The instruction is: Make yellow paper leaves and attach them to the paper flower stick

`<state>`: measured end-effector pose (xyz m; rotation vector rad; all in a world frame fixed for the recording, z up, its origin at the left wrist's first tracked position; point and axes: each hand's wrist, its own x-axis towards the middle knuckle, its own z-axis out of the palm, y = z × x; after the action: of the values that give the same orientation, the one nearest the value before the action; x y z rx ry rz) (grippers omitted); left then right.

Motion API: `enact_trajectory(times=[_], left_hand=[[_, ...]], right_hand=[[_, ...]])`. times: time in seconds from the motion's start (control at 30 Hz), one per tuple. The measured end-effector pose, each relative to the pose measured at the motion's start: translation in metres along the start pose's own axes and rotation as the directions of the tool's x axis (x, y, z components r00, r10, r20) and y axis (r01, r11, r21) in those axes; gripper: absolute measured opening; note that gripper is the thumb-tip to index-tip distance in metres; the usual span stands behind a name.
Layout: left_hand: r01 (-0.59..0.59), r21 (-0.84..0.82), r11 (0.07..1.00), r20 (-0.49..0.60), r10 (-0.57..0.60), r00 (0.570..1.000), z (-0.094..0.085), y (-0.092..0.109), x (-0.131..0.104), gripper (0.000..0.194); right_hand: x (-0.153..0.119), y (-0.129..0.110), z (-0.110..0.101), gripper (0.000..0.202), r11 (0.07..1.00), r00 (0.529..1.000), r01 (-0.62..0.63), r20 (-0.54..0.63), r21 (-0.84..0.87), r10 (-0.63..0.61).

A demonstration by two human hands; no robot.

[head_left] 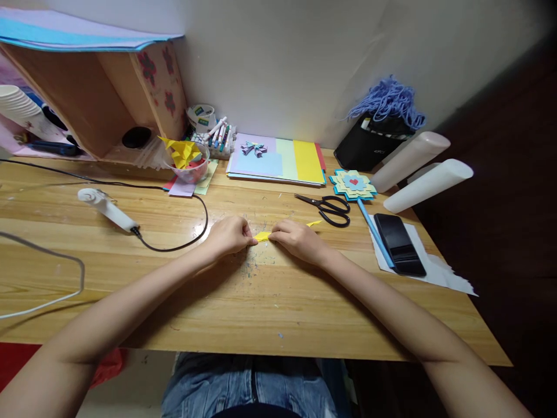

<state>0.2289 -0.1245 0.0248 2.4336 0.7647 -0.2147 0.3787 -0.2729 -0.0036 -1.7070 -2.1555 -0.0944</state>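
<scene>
A small piece of folded yellow paper (262, 236) lies low over the middle of the wooden table (243, 313). My left hand (230, 235) pinches its left end between thumb and fingertips. My right hand (298, 239) is closed on the paper from the other side, with the fingers bent over it. A pointed yellow tip shows beyond the right knuckles; the part of the paper under that hand is hidden. Black-handled scissors (326, 207) lie just beyond my right hand, apart from it.
A white corded tool (107, 209) lies at left, its black cable looping near my left hand. Behind stand a plastic cup of folded paper (191, 165), markers (221, 134) and coloured sheets (285, 162). At right are a paper flower (353, 184), a black phone (399, 244) and white rolls (429, 186).
</scene>
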Motion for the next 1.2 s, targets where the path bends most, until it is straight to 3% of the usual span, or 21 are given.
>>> enact_trajectory(times=[0.1, 0.33, 0.57, 0.67, 0.77, 0.87, 0.93, 1.07, 1.2], left_hand=[[-0.006, 0.03, 1.0, 0.024, 0.005, 1.0, -0.002, -0.002, -0.002, 0.02], [-0.01, 0.191, 0.981, -0.037, 0.017, 0.999, -0.007, 0.001, -0.015, 0.017], [0.047, 0.21, 0.977, 0.055, -0.06, 0.997, -0.023, -0.02, -0.019, 0.023], [0.054, 0.274, 0.96, 0.021, -0.062, 0.998, -0.027, -0.02, -0.022, 0.022], [-0.074, 0.318, 0.945, -0.056, 0.097, 0.994, -0.02, -0.009, -0.023, 0.02], [-0.305, 0.29, 0.907, -0.117, 0.35, 0.929, -0.004, 0.005, -0.018, 0.018], [-0.403, 0.318, 0.859, -0.129, 0.46, 0.879, 0.009, 0.011, -0.014, 0.014], [-0.426, 0.426, 0.798, -0.145, 0.525, 0.839, 0.023, 0.013, -0.01, 0.017], [-0.425, 0.385, 0.819, -0.168, 0.515, 0.841, 0.019, 0.009, -0.011, 0.024]], right_hand=[[-0.002, 0.0, 0.0, 0.021, 0.995, 0.998, 0.057, 0.013, -0.081, -0.056], [0.003, -0.006, -0.003, 0.024, 0.98, 0.994, 0.09, 0.07, -0.179, -0.079], [0.007, -0.01, -0.007, 0.027, 0.964, 0.989, 0.099, 0.129, -0.245, -0.069], [0.008, -0.009, -0.006, 0.027, 0.963, 0.99, 0.108, 0.117, -0.248, -0.081], [0.009, -0.009, -0.005, 0.025, 0.964, 0.994, 0.086, 0.086, -0.252, -0.066], [0.011, -0.011, -0.003, 0.024, 0.964, 0.997, 0.07, 0.061, -0.256, -0.056], [0.012, -0.011, -0.001, 0.024, 0.962, 0.998, 0.067, 0.039, -0.264, -0.059], [0.013, -0.009, 0.005, 0.021, 0.97, 0.999, 0.025, -0.025, -0.243, -0.032], [0.014, -0.007, 0.004, 0.016, 0.989, 0.995, -0.082, -0.067, -0.119, 0.075]])
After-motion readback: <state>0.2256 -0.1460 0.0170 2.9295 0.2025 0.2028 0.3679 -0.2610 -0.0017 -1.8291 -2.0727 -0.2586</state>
